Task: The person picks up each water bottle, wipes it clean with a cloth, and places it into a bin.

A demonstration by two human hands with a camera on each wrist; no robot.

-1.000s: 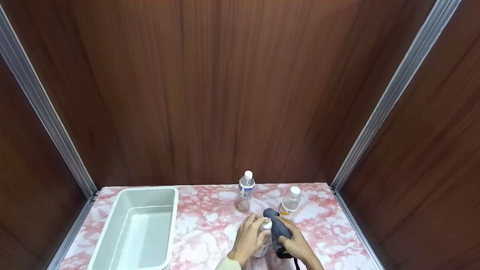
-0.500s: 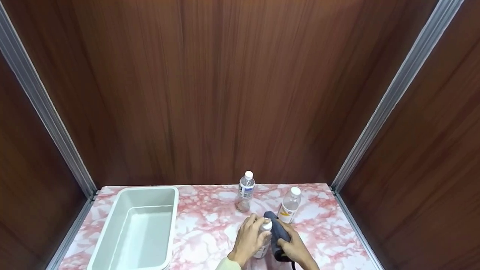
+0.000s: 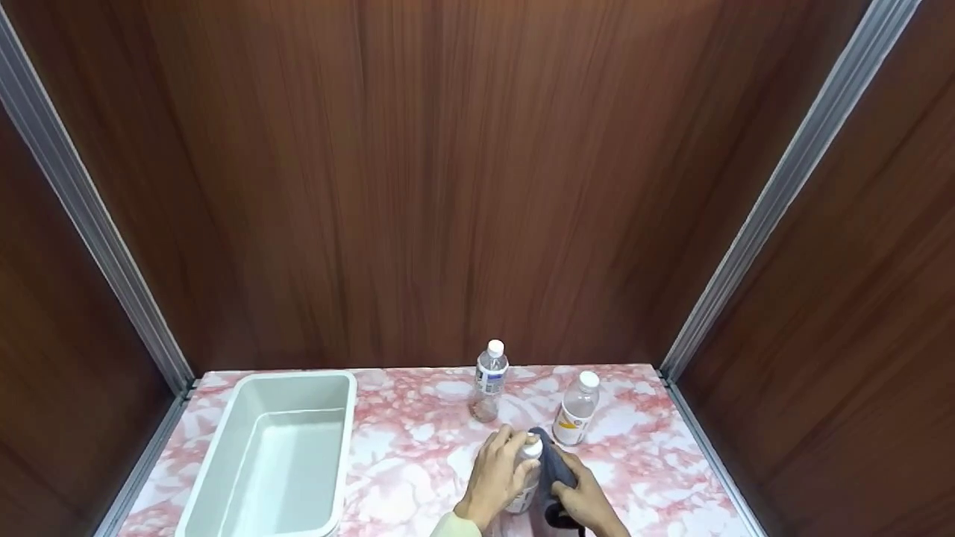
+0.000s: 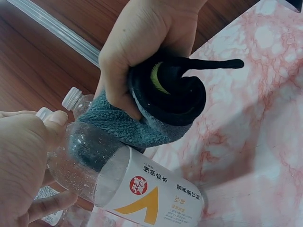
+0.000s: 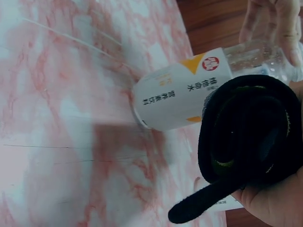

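My left hand [image 3: 492, 473] grips an upright clear plastic bottle [image 4: 158, 189] by its capped top. A white label with a yellow arrow shape and a red round mark wraps its body. My right hand [image 3: 589, 501] holds a rolled grey-blue terry cloth [image 3: 555, 468] with black edging. Against the bottle's upper side lies the cloth's soft face, as the left wrist view shows. From its near end, a black loop [image 5: 201, 201] sticks out towards the right wrist camera.
Two other capped bottles stand farther back: a slim clear bottle [image 3: 489, 384] and a wider yellow-marked bottle [image 3: 576, 414]. A pale grey bin [image 3: 347, 440] occupies the left side of the pink marbled table [image 3: 406, 447]. Brown wood-grain panels [image 3: 418, 224] enclose the back and sides.
My right hand and the cloth have shifted slightly towards me along the bottle's side, and the cloth has turned a little. My left hand and the bottle stay in place.
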